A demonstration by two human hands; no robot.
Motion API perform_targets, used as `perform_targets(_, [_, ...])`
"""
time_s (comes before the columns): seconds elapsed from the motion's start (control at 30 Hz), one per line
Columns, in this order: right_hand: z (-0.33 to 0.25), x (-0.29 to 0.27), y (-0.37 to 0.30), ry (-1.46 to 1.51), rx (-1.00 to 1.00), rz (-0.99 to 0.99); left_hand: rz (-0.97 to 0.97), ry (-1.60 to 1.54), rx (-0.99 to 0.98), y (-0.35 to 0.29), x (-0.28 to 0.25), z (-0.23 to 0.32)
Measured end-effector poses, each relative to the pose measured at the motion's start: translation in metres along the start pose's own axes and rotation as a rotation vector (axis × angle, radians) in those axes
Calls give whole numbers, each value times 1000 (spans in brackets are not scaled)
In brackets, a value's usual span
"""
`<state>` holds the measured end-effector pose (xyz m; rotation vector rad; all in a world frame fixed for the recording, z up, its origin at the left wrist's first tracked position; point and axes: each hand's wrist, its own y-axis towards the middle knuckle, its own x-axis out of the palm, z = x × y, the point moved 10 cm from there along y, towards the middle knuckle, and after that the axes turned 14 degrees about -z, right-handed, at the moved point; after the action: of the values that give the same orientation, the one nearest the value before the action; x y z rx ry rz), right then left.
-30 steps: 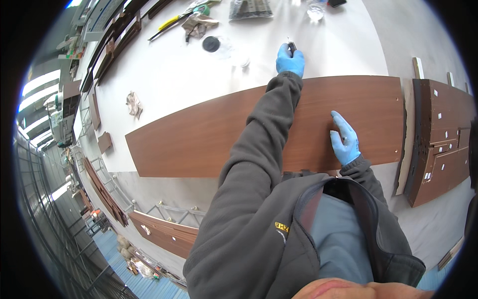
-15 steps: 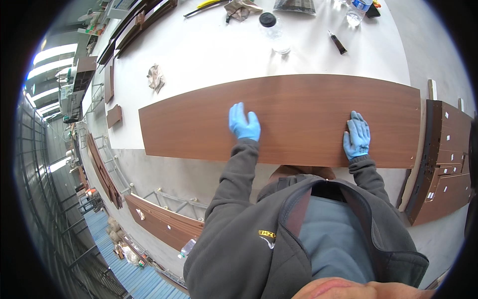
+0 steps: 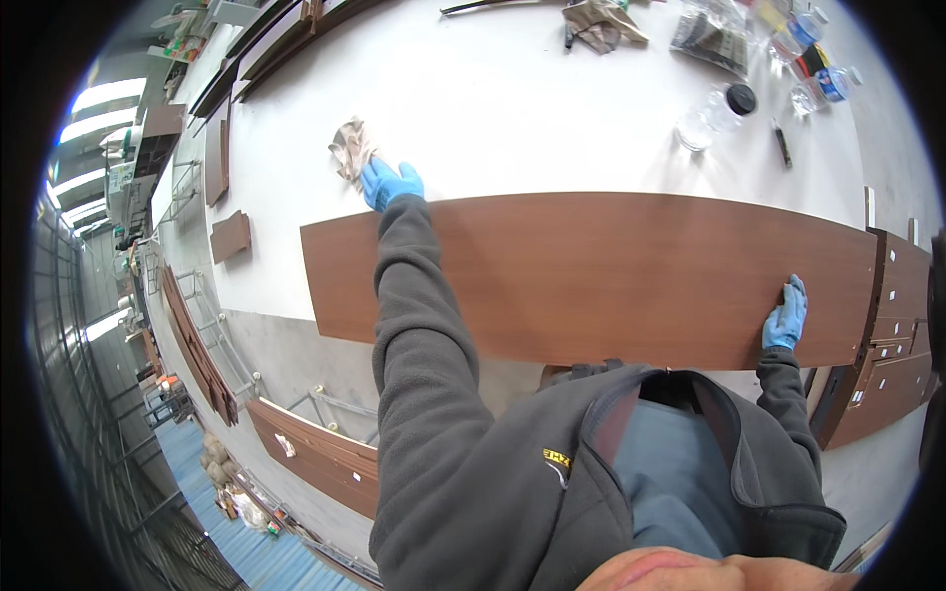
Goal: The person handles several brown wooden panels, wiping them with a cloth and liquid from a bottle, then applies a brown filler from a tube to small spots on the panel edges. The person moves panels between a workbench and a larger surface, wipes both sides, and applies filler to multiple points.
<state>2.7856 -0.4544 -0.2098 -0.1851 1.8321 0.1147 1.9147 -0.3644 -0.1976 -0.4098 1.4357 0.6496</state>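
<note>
A long reddish-brown wood-look panel (image 3: 591,281) lies across the white tabletop (image 3: 473,108) in front of me. My left hand (image 3: 396,187), in a blue glove, is stretched beyond the panel's far edge at its left part. Its extended fingers reach the near side of a crumpled beige cloth (image 3: 350,150); whether they press on it I cannot tell. My right hand (image 3: 785,317), also blue-gloved, rests flat near the panel's right end with fingers stretched out.
At the far right stand a clear jar with a black lid (image 3: 716,116), a dark tube (image 3: 781,145), water bottles (image 3: 826,89) and a clear bag (image 3: 711,37). Another crumpled cloth (image 3: 603,24) lies at the back. Brown panels are stacked right (image 3: 892,335) and lower left (image 3: 315,458).
My left hand has left the panel and reached forward and left to the cloth. My right hand stays on the panel. The whole view has shifted, moving the tabletop things rightward.
</note>
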Motion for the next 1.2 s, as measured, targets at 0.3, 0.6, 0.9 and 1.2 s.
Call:
perform_targets(0.3, [23, 29, 10, -152, 329, -58, -264, 137, -107, 95, 49, -53])
perform_targets(0.6, [-181, -9, 65, 231, 2, 102, -675, -1937, -133, 63, 30, 15])
perform_targets(0.9, [-301, 44, 91, 2271, 12, -356, -1702, -2415, 408, -195, -76, 264])
perform_targets(1.2, [-199, -44, 8, 2714, -80, -480, -1801, -1983, 445, -408, -117, 429])
